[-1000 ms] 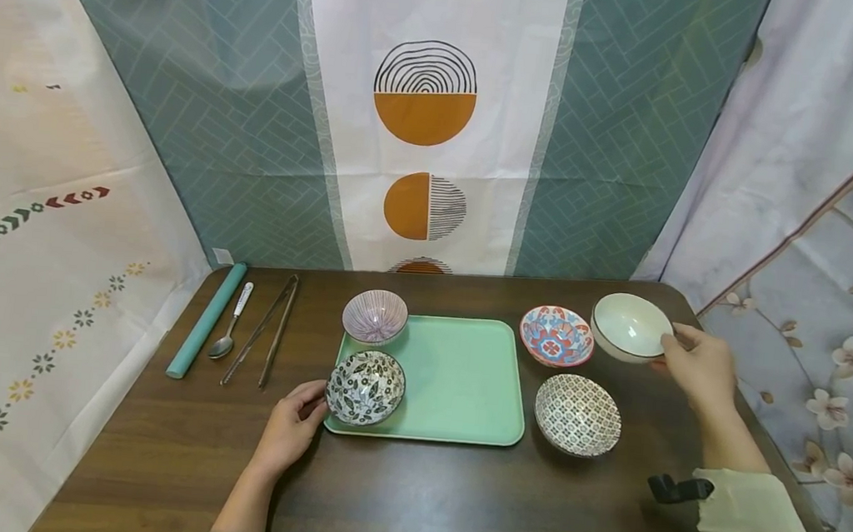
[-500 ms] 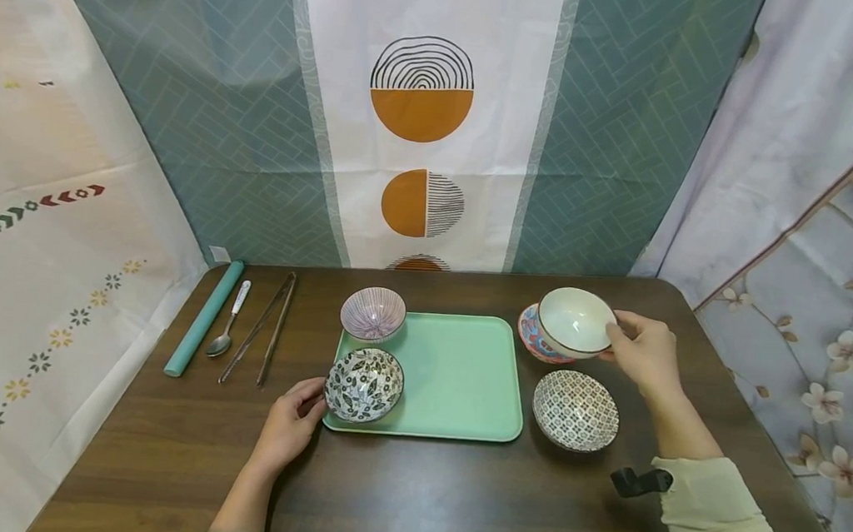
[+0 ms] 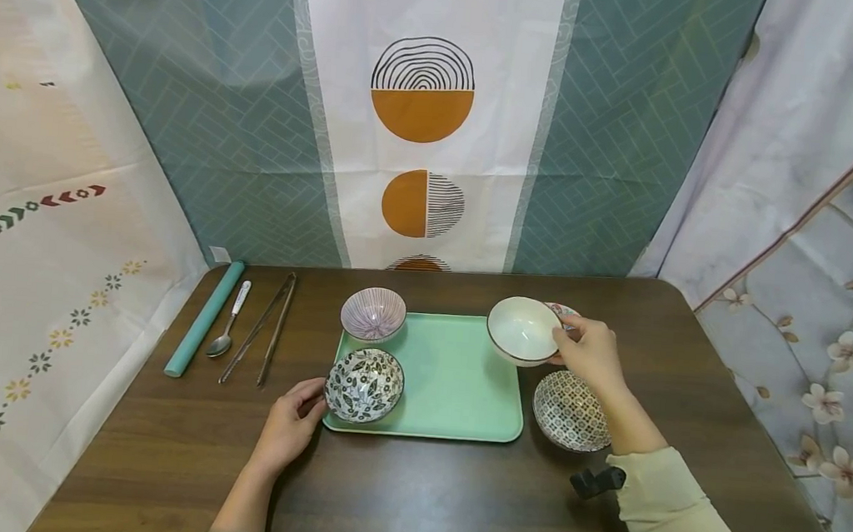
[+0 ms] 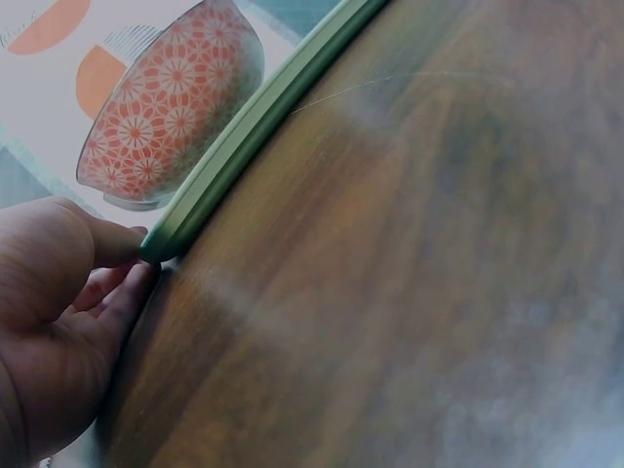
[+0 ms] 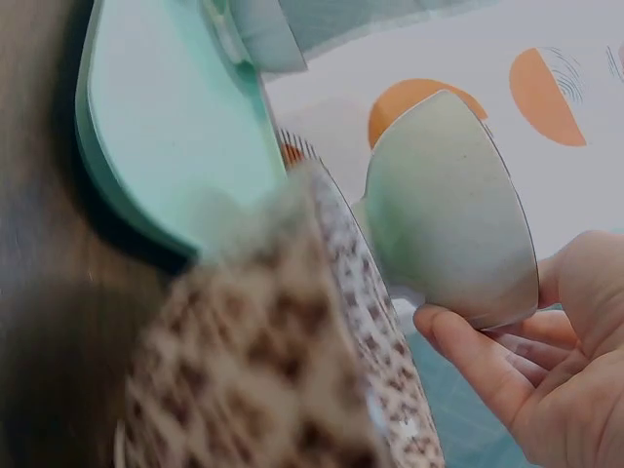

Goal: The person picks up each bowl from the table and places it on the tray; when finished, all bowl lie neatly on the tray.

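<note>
Patterned cloths (image 3: 259,102) hang behind and at both sides of a brown table (image 3: 416,499). On the table lies a pale green tray (image 3: 455,385). The left hand (image 3: 290,424) pinches the tray's near left corner, thumb on the rim and fingers beneath. The right hand (image 3: 589,350) is clamped on the rim of a white bowl (image 3: 521,328), thumb and fingers together on its right side. This bowl is held up, tilted, over the tray's far right corner.

The other bowls stand around it. A lattice-patterned bowl (image 3: 569,411) sits on the table just right of the tray, partly hidden by the right forearm. A leaf-patterned bowl (image 3: 364,386), red with white flowers outside, stands at the tray's near left corner, close to the left fingers. A purple-striped bowl (image 3: 373,314) is at the far left corner. A red-and-blue bowl (image 3: 562,310) is mostly hidden behind the white bowl and the right hand.

Farther left on the table, side by side and apart, lie a teal roll (image 3: 204,319), metal tongs (image 3: 278,329) with their arms spread, and, between those two, a spoon (image 3: 230,319) with a pale handle.
</note>
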Demonstrator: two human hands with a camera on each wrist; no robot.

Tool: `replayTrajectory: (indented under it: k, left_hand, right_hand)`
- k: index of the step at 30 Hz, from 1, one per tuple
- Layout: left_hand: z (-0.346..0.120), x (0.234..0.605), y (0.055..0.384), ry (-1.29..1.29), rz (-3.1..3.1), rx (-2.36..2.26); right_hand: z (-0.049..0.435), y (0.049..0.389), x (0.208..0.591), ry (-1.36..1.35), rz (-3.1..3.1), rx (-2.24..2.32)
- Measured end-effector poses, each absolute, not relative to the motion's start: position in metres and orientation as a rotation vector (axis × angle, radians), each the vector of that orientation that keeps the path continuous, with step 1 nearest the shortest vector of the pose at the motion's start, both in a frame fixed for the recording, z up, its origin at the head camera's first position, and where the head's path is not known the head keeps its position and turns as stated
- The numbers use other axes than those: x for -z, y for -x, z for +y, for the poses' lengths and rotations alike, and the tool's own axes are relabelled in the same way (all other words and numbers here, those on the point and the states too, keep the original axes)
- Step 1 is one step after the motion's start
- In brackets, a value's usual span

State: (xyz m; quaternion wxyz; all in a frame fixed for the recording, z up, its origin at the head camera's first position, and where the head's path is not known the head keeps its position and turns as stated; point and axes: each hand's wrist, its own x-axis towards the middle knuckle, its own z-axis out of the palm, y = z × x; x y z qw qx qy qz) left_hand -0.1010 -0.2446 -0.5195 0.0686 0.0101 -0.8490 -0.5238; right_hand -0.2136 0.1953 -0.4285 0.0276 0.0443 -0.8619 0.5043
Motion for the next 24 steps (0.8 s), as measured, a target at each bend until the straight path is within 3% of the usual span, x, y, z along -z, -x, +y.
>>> replayTrajectory:
  k: [24]
  left_hand:
    - [-0.243, 0.516, 0.100, -0.041, -2.563, 1.606]
  right_hand:
    - [0.117, 0.210, 0.445, -0.300, -2.754, -1.509]
